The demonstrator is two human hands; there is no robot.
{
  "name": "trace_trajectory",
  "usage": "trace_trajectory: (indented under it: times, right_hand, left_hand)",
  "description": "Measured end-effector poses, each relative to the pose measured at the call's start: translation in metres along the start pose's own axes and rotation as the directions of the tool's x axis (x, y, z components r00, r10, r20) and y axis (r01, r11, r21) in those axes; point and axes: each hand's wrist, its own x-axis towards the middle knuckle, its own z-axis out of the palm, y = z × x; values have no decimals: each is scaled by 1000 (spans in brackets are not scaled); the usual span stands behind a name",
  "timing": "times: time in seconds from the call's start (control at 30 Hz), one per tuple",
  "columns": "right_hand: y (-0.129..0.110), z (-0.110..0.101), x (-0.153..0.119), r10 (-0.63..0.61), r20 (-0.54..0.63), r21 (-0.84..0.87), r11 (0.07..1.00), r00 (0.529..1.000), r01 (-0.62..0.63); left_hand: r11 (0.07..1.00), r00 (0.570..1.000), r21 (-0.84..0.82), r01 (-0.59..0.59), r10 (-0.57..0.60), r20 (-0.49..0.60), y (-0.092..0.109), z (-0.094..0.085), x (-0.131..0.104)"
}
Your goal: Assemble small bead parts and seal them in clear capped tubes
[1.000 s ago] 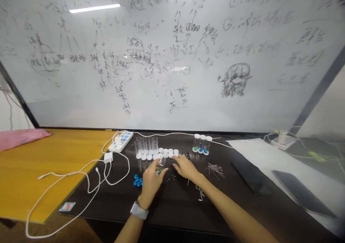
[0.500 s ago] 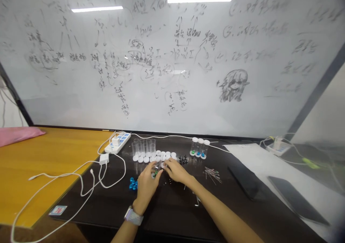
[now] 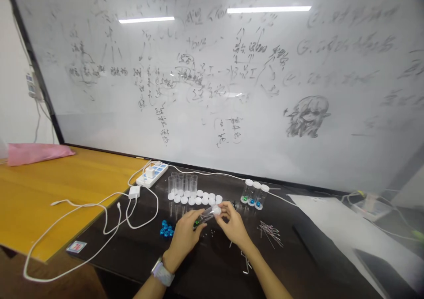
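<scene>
My left hand point(image 3: 187, 235) is closed round the lower end of a clear tube point(image 3: 207, 213) with something green inside. The tube tilts up to the right. At its upper end, my right hand point(image 3: 232, 226) pinches the white cap point(image 3: 216, 210). Behind my hands, several clear tubes point(image 3: 182, 185) stand in white caps, beside several loose white caps point(image 3: 205, 198). Blue balls point(image 3: 166, 229) lie left of my left hand. Three capped tubes point(image 3: 254, 194) with green or blue pieces stand at the back right. Small black pieces behind my right hand are partly hidden.
Thin pins point(image 3: 270, 233) and bent metal keys point(image 3: 245, 263) lie on the right of the dark table point(image 3: 132, 255). A power strip point(image 3: 153, 174) with white cables point(image 3: 99, 204) is at the left. Dark flat devices point(image 3: 380, 268) and white paper point(image 3: 326, 210) lie far right.
The view has shifted left. The tube in my hands is now lifted into a slanted position, with its white cap at the upper end between my right fingers.
</scene>
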Motion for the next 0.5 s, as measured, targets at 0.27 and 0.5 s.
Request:
trace_trajectory:
  times: [0.27, 0.5]
  right_hand:
    - [-1, -11, 0, 34, 47, 169, 985, 998, -41]
    - [-2, -21, 3, -58, 31, 83, 995, 998, 55]
  left_hand:
    - [999, 999, 2, 45, -45, 23, 4, -2, -1]
    - [996, 986, -87, 28, -14, 166, 7, -5, 2]
